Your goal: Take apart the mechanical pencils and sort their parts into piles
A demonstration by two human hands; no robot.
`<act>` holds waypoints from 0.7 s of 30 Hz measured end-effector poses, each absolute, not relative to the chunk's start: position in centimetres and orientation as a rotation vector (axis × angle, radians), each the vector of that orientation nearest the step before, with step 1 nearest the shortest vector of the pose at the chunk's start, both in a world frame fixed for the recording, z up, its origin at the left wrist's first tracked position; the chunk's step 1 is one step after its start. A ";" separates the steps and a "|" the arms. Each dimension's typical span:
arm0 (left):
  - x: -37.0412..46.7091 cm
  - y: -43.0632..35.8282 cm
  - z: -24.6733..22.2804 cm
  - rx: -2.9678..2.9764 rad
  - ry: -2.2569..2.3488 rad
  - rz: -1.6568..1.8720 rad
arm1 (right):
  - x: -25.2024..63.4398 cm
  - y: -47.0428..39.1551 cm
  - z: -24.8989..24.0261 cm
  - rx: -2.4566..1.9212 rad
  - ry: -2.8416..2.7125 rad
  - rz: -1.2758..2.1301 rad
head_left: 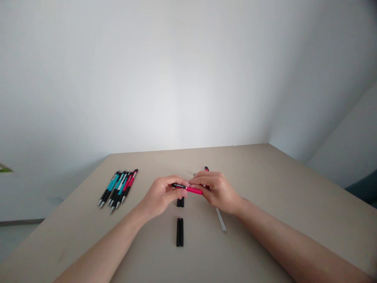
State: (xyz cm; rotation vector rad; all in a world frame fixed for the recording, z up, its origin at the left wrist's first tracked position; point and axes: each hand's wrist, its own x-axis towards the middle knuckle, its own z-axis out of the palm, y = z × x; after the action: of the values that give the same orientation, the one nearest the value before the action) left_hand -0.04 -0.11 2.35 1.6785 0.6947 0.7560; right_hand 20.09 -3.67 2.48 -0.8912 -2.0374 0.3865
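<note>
Above the middle of the table, both hands hold a red pen barrel (193, 190) with a black clip end. My left hand (166, 194) pinches the black end between thumb and fingers. My right hand (216, 190) has its fingers closed at the red end, partly hidden behind the barrel. Beneath the hands lie short black tubes, probably pen grips (180, 203), partly covered by the left fingers. Nearer to me, two more black grips (180, 232) lie side by side. Two thin white refills (220, 221) stick out from under the right hand.
On the left of the table (153, 251) lies a group of several pens (118, 188) in turquoise, white and red with black grips. Behind my right hand shows the black and red end of another pen part (206, 168). A white wall (182, 78) stands behind the table.
</note>
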 end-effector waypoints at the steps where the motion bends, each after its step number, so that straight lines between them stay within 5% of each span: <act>1: 0.0 -0.1 2.3 1.682 0.685 0.756 | 20.1 -3.7 2.5 -0.903 -2.029 0.392; 21: 0.1 -0.2 2.5 1.745 0.675 0.787 | 20.1 -3.7 2.7 -0.909 -2.017 0.326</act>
State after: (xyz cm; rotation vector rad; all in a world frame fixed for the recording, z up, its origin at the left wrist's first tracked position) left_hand 0.10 -0.16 2.46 1.7454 0.6751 0.7874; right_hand 20.13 -3.67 2.66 -0.9091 -2.0167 0.3260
